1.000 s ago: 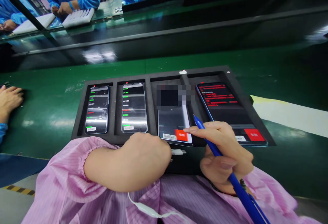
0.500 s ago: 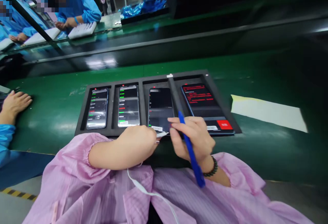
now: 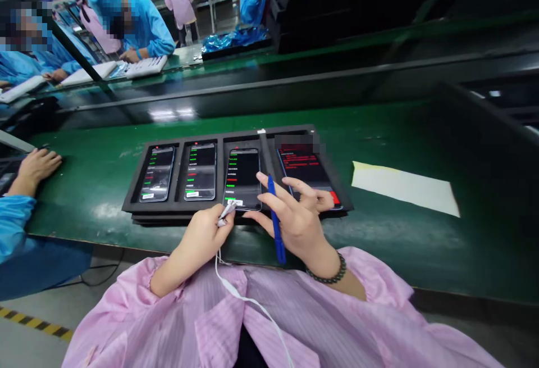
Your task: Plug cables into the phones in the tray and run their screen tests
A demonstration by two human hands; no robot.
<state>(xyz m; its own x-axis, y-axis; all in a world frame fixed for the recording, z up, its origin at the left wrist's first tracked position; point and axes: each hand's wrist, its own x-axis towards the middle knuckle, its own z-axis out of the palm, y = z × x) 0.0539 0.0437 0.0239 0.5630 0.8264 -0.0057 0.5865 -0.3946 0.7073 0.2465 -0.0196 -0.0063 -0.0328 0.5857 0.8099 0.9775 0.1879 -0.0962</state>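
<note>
A black foam tray (image 3: 178,180) holds phones in a row of compartments, screens lit. My left hand (image 3: 206,228) pinches the white plug (image 3: 228,210) of a white cable (image 3: 236,294) at the lower edge of the third phone (image 3: 244,176); whether the plug is inserted cannot be told. Over that phone's lower right corner hovers my right hand (image 3: 304,222), a blue pen-like stick (image 3: 276,225) held between its fingers, which are partly spread. Red text fills the rightmost phone (image 3: 301,168), partly covered by my right hand. Green, white and red lines show on the first phone (image 3: 158,174) and second phone (image 3: 201,171).
A strip of white paper (image 3: 404,185) lies right of the tray on the green bench (image 3: 391,239). At the left, a co-worker's hand (image 3: 40,166) rests on the bench. Across the divider, people in blue work beside blue plastic film (image 3: 233,39) and stacked black trays (image 3: 315,11).
My left hand has shifted left with the plug, uncovering more of the third phone. My right hand has moved left, its fingers spreading. The third phone's screen now shows a list of coloured lines.
</note>
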